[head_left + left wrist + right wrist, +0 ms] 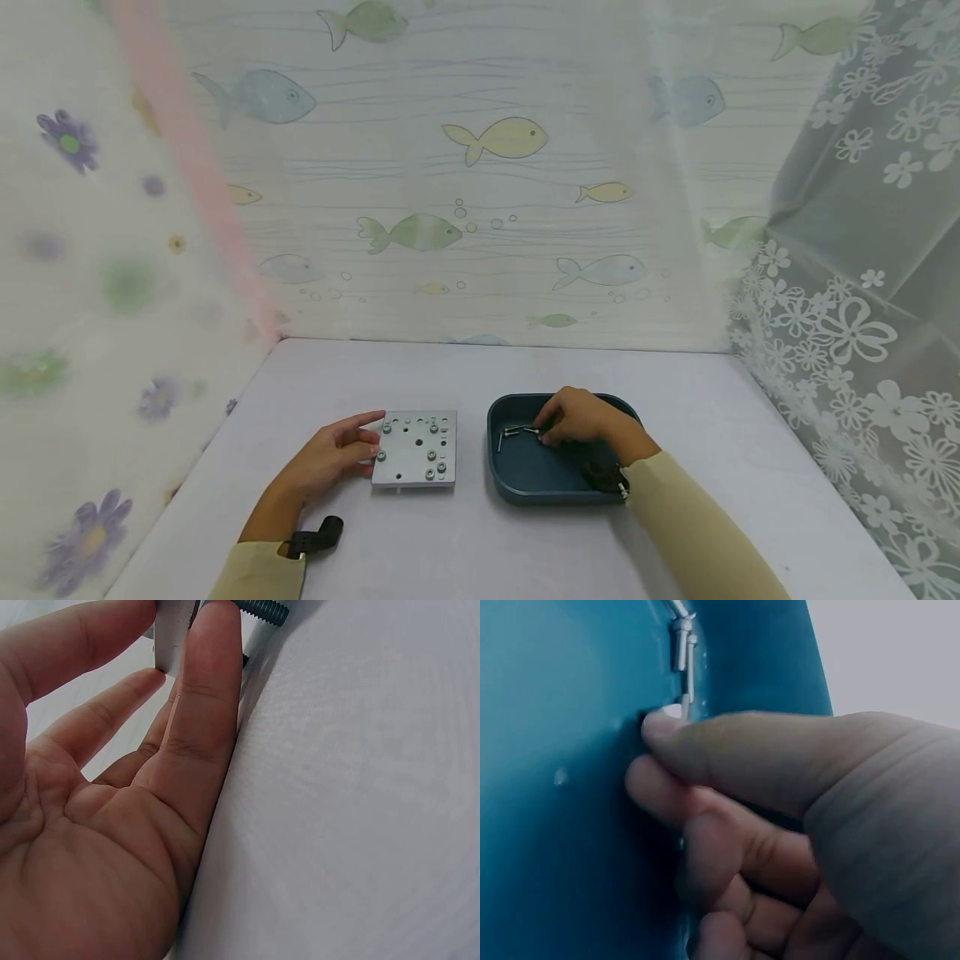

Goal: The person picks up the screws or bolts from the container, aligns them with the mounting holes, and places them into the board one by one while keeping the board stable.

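A square silver metal plate [414,458] with holes and several socket-head screws in it lies level, just above the table. My left hand [330,458] holds it by its left edge, thumb and fingers against the side. In the left wrist view a threaded screw end [266,610] sticks out below the plate [172,634]. My right hand [581,418] reaches into a dark blue tray [525,487], its fingers bent and thumb close to the index fingertip. Loose screws [681,645] lie by the thumb tip [664,724]. Whether a screw is between the fingertips is hidden.
The plate and tray stand side by side on a white table [375,375]. A fish-print curtain [480,183] hangs behind, a flower-print sheet [97,333] on the left, and a lace-patterned sheet [862,350] on the right. A black wrist camera [318,537] sits on the left wrist.
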Motion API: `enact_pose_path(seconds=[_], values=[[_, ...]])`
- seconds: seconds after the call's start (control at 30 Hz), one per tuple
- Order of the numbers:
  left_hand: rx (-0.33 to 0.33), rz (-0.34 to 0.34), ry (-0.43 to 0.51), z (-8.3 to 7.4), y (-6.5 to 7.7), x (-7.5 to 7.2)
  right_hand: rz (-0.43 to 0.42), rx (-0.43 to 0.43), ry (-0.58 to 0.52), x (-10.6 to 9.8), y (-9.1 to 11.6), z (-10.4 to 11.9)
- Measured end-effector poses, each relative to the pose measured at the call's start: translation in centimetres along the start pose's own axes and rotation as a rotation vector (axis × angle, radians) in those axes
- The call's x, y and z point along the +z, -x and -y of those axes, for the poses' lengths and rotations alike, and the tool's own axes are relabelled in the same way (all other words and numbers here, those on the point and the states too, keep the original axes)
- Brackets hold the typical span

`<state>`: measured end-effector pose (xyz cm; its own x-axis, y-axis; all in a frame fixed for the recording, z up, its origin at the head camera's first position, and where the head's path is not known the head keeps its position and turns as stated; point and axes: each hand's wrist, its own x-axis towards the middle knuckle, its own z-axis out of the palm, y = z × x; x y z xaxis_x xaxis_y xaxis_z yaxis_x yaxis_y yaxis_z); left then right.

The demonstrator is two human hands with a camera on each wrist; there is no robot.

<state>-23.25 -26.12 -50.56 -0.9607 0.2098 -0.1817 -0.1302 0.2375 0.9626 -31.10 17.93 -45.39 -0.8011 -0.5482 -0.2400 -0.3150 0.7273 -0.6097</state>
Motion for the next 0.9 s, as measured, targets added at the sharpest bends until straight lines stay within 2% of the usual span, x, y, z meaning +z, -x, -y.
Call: enact_pose_path(seconds=[0.27, 0.67, 0.9], values=[[-0.006, -0.002, 0.009, -0.05, 0.08, 0.04, -0.034, 0.023, 0.034, 0.28, -0.45, -0.03], [-0.007, -0.002, 0.008, -0.17, 0.17, 0.07, -0.038, 0.0, 0.048, 0.5, -0.58, 0.28], [-0.018, -0.006, 0.022, -0.21, 0.21, 0.12, -0.047, -0.009, 0.104, 0.71, -0.66, 0.42]])
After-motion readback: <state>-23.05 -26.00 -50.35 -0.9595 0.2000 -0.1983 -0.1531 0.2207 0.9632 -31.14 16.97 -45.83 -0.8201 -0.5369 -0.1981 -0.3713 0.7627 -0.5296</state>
